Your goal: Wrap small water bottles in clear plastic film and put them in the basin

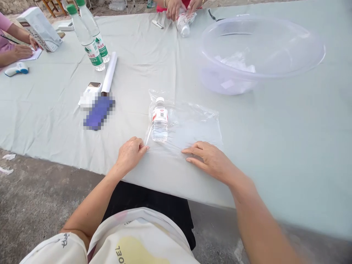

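A small clear water bottle with a white cap and a red-and-white label lies on the left part of a clear plastic sheet or bag, its cap pointing away from me. My left hand is closed, thumb against the curled fingers, at the sheet's near left corner, and pinches its edge. Along the near edge, to the right of the bottle, my right hand has its fingers stretched out and slightly apart, touching the film. Neither hand touches the bottle.
A large clear tub holding crumpled plastic stands back right. Two tall green-capped bottles, a white roll and a blurred blue item are left. Across the table, another person's hands handle a wrapped bottle.
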Available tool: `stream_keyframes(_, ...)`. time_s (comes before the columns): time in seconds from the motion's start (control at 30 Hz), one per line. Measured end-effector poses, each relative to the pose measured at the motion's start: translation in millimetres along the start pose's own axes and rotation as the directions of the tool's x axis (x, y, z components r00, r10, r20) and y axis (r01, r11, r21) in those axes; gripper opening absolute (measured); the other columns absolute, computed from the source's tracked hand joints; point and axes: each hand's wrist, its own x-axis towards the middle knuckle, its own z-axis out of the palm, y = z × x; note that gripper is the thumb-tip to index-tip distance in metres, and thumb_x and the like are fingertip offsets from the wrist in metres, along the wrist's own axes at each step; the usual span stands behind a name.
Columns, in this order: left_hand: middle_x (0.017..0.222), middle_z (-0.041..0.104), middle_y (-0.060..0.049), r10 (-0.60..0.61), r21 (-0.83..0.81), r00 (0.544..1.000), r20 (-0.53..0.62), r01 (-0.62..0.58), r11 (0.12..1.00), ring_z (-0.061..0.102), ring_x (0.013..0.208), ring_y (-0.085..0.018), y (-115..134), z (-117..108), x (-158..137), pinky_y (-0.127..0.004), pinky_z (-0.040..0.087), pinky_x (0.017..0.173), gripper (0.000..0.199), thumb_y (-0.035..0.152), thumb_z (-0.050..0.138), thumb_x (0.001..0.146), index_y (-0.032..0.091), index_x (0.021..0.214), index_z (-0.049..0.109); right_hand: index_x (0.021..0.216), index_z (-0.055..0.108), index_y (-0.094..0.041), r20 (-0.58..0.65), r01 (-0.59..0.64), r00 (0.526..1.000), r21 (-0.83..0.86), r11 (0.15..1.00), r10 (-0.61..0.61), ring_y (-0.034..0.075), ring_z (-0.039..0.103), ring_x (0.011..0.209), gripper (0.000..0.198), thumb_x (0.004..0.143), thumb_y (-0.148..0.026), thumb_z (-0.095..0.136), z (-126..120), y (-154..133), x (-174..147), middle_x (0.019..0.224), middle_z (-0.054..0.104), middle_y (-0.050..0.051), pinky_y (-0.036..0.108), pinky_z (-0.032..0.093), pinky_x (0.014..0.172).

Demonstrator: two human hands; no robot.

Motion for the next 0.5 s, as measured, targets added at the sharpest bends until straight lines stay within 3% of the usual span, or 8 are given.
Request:
stream_keyframes(0.1,0.077,0.057,-0.001,0.006,-0.027,1.000,0.030,-0.006,1.000,0.051,0.068,-0.018,-5.3,-1.4,-13.1,-0.031,0.035,0.061,0.031,0.033,0.056,0.090,0.023,0.065,0.040,0.104,0.073,-0.029,0.042,-0.065,0.997,0.057,0.996,0.063,0.021,0.068,0.085,0.029,0.098,-0.042,0.049,-7.9,-15.4,-1.1,0.097,0.072,0.003,0.037,0.055,0.074)
stream_keyframes(0.17,0.076,0.056,0.000,0.007,-0.055,1.000,0.023,-0.006,0.998,0.050,0.067,-0.017,-7.5,-0.7,-18.9,-0.030,0.035,0.061,0.030,0.032,0.055,0.090,0.022,0.066,0.041,0.111,0.070,-0.030,-0.055,-0.083,0.995,0.108,0.991,0.089,0.020,0.069,0.086,0.027,0.098,-0.041,0.050,-11.2,-29.3,8.5,0.106,0.073,0.002,0.036,0.057,0.076)
stream_keyframes(0.27,0.069,0.054,0.003,-0.021,-0.117,1.000,-0.003,0.020,0.993,0.048,0.064,-0.014,-9.4,3.1,-22.6,-0.029,0.033,0.061,0.028,0.032,0.057,0.089,0.021,0.066,0.045,0.142,0.050,-0.032,-0.185,0.001,0.983,0.089,0.996,0.016,0.021,0.070,0.091,0.050,0.094,-0.040,0.059,-7.0,-51.2,33.1,0.137,0.061,0.005,0.037,0.059,0.076)
stream_keyframes(0.37,0.063,0.052,0.005,-0.054,-0.160,0.998,-0.021,0.049,0.986,0.046,0.060,-0.013,-11.0,8.7,-22.9,-0.028,0.032,0.061,0.027,0.032,0.058,0.088,0.021,0.066,0.047,0.153,0.035,-0.034,-0.147,0.074,0.986,-0.040,0.996,-0.079,0.023,0.069,0.094,0.075,0.087,-0.038,0.069,7.4,-65.0,58.7,0.158,0.037,0.010,0.039,0.061,0.069)
stream_keyframes(0.5,0.061,0.051,0.005,-0.056,-0.157,0.997,-0.051,0.047,0.986,0.045,0.058,-0.012,-13.3,15.0,-22.1,-0.028,0.029,0.061,0.026,0.029,0.057,0.087,0.020,0.066,0.046,0.147,0.043,-0.033,-0.230,0.089,0.966,-0.140,0.986,-0.120,0.029,0.066,0.113,0.064,0.088,-0.036,0.067,27.3,-64.1,77.1,0.159,0.034,0.012,0.035,0.060,0.063)
